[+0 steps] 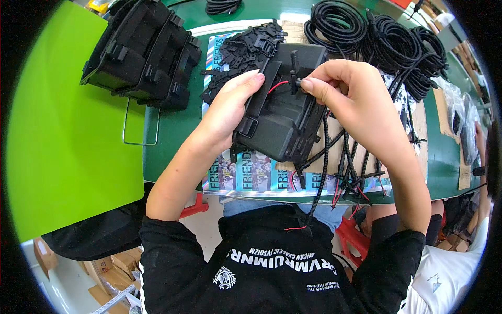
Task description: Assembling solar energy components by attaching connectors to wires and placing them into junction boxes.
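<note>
My left hand [230,104] grips the left side of a black plastic box [277,128], thumb along its edge and other fingers hidden behind it. The box is tilted over the table. My right hand [361,97] is closed above the box's right side. Thumb and forefinger pinch the end of a black cable [299,82], beside a thin upright black plastic piece [294,65]. A red wire [278,85] runs from there toward the left part of the box. Below the box, a black corrugated cable [323,162] hangs past the table edge, with red wire at its tip.
Small black plastic clips [246,52] lie piled behind the box. Coiled black cables [392,42] fill the back right. Stacked black boxes [141,52] stand at the left on a bright green surface [68,131]. Cable ends with red wires [361,191] reach the front edge. Someone in white [444,277] sits at right.
</note>
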A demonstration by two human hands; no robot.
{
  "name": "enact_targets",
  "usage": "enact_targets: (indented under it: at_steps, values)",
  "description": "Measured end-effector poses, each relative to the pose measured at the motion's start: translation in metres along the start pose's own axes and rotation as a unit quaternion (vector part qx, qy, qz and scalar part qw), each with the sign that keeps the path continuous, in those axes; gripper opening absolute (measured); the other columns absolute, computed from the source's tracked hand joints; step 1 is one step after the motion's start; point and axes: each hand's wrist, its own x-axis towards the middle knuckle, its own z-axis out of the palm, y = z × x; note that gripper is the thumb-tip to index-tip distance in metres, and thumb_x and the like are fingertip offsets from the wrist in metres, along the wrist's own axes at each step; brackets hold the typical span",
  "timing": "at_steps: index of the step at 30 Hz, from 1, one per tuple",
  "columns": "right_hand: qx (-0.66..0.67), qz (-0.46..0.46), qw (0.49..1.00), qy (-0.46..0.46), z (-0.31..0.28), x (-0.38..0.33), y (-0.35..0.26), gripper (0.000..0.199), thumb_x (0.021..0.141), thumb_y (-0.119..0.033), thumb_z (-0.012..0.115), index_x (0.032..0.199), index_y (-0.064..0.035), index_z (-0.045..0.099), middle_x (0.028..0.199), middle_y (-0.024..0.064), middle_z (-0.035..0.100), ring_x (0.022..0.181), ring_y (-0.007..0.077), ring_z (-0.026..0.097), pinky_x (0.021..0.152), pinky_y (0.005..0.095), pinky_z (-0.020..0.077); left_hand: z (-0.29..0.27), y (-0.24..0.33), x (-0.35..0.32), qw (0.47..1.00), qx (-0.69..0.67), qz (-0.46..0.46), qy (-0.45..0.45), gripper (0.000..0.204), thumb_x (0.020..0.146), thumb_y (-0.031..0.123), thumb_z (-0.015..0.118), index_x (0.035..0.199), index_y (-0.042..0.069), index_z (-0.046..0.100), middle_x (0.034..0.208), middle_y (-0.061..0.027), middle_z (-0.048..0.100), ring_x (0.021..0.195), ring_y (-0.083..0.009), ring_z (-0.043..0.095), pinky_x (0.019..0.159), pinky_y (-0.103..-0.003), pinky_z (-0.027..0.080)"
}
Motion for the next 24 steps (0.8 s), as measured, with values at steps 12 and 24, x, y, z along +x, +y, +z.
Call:
enact_targets:
  at_steps: [12,24]
  values:
    - [0.014,0.020,1.000,0.015,0.011,0.000,0.004,0.022,0.093,-0.016,0.067,0.090,0.0064,0.069,0.068,0.0031,0.062,0.063,0.0057,0.053,0.057,0.0237,0.0418,-0.006,0.000,0.005,0.992,0.104,0.040,-0.063,0.050,0.086,0.012,0.055,0.133,-0.004,0.053,0.119,-0.0117,0.066,0.106,-0.0164,0.064,0.096,-0.031,0.050]
    - [0.021,0.021,0.999,0.018,0.015,0.004,0.007,0.024,0.093,-0.017,0.067,0.090,0.0076,0.068,0.070,0.0049,0.065,0.067,0.0069,0.058,0.060,0.0238,0.0452,0.012,0.024,-0.006,0.797,0.585,0.149,0.035,0.052,0.083,0.015,0.059,0.121,-0.019,0.049,0.087,-0.0334,0.064,0.086,-0.0402,0.069,0.080,-0.041,0.055]
